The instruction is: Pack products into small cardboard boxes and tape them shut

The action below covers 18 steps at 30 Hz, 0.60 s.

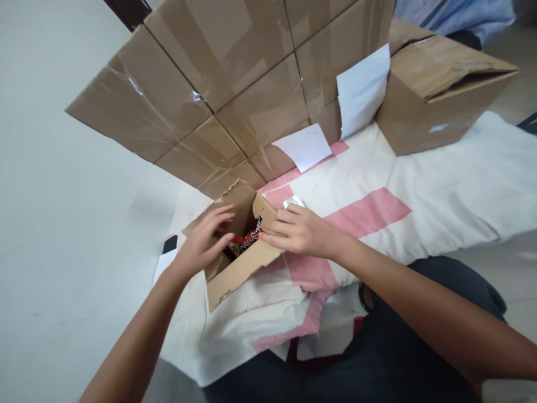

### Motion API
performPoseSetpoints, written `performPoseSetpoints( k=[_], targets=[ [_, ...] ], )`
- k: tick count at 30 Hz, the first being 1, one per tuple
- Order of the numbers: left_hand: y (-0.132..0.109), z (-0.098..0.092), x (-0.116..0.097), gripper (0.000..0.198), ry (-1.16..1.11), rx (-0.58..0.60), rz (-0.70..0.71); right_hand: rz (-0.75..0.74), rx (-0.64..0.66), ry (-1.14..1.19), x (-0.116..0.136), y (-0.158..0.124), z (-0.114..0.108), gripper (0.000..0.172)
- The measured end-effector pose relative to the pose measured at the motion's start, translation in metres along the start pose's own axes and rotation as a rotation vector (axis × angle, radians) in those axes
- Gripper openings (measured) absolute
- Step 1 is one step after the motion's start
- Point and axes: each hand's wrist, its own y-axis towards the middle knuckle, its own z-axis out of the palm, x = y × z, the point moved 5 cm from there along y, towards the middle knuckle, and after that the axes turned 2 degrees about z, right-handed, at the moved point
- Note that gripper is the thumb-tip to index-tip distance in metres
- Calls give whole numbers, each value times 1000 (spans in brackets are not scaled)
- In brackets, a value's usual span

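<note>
A small cardboard box (241,271) stands before me with its flaps raised and its torn edges showing. Inside lies a red packet (250,238) with dark and white lettering, partly hidden by the box wall and my hands. At the left side of the opening, my left hand (205,238) is open, thumb and fingers apart, reaching over the rim. My right hand (300,230) grips the right-hand flap (263,210) with bent fingers. Just behind its knuckles sits a small white object (292,201), too covered to make out.
A tall taped cardboard panel (260,95) rises behind the box, with white paper sheets (304,146) at its foot. A larger carton (436,106) stands at the right on the white and pink cloth (444,184). A dark object (170,244) lies by the left wall.
</note>
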Motion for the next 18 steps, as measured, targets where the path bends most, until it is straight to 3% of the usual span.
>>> performPoseSetpoints(
  k=[2, 6, 8, 10, 12, 14, 15, 18],
  targets=[
    [-20, -10, 11, 35, 9, -49, -55, 5, -24, 35, 2, 0, 0, 27],
    [-57, 15, 12, 35, -33, 193, -23, 193, -103, 250, -4, -3, 5, 34],
    [-67, 20, 12, 36, 3, 68, 9, 310, -83, 387, -7, -4, 14, 41],
    [-73, 12, 19, 39, 145, -211, -38, 432, -84, 521, -7, -6, 23, 47],
    [-75, 4, 33, 63, 238, -377, -91, 571, -160, 619, -7, -9, 30, 57],
    [-72, 1, 48, 78, 124, -338, -102, 672, -251, 663, -4, -12, 34, 65],
    [-72, -1, 53, 77, -7, -307, -96, 712, -284, 681, -3, -13, 36, 66],
    [-72, -13, 46, 72, -349, -274, -44, 816, -323, 778, -1, -14, 40, 62]
  ],
)
